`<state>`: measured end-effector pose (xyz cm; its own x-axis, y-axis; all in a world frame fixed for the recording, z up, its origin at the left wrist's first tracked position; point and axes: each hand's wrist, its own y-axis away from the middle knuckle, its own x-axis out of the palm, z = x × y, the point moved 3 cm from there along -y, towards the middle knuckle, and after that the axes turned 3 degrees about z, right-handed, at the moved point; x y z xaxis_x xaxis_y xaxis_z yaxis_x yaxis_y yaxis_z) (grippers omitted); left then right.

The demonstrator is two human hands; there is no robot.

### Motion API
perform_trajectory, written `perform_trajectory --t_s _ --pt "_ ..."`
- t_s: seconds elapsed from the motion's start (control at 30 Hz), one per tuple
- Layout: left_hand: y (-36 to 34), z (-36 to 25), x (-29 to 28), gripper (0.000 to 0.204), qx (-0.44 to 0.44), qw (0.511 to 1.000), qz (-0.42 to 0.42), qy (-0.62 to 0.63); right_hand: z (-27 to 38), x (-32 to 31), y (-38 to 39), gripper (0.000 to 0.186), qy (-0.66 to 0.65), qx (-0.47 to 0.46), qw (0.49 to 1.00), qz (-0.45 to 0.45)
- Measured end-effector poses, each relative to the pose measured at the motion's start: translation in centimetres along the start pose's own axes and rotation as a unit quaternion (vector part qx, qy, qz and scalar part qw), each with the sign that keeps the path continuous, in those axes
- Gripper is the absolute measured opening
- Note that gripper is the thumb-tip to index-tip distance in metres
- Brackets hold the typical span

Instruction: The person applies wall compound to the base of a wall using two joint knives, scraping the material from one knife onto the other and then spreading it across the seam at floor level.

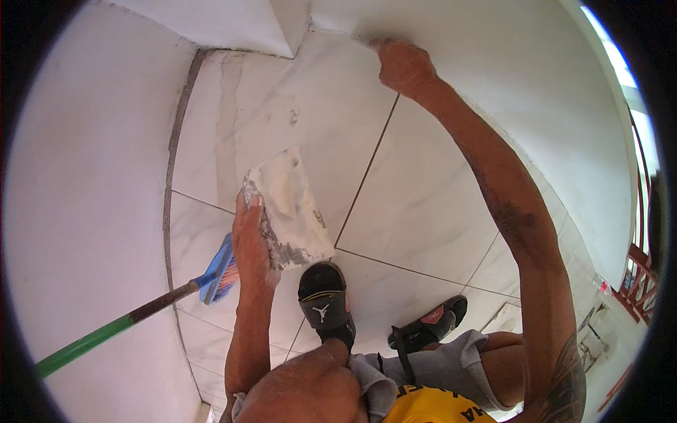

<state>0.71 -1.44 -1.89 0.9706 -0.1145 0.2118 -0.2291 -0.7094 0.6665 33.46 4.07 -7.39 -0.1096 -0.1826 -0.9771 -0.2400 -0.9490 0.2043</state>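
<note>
Two hands busy: left hand grip clasps plaster-coated board; right hand fingers pressed together against wall.

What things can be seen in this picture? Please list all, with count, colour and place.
board: one, white with grey crust, held flat over the floor at centre
broom: one, blue head, green and brown stick, lower left, behind the left hand
floor tiles: many, white marbled, centre
walls: white, left and upper right
railing: one, red, far right
sandals: two, black, on the feet at lower centre
left hand: grip on the board's edge
right hand: pressed at the wall, top; grip unclear
</note>
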Motion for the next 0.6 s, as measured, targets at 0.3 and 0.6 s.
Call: perform_trajectory --t_s 0.3,0.6 --pt "0.0 -0.1 0.2 0.05 0.01 1.0 0.013 0.011 -0.7 -1.2 -1.9 0.037 -0.05 -0.023 0.999 -0.004" --pt "-0.1 0.0 0.1 0.05 0.008 1.0 -0.011 -0.018 3.0 0.2 -3.0 0.031 -0.012 -0.05 0.999 -0.02"
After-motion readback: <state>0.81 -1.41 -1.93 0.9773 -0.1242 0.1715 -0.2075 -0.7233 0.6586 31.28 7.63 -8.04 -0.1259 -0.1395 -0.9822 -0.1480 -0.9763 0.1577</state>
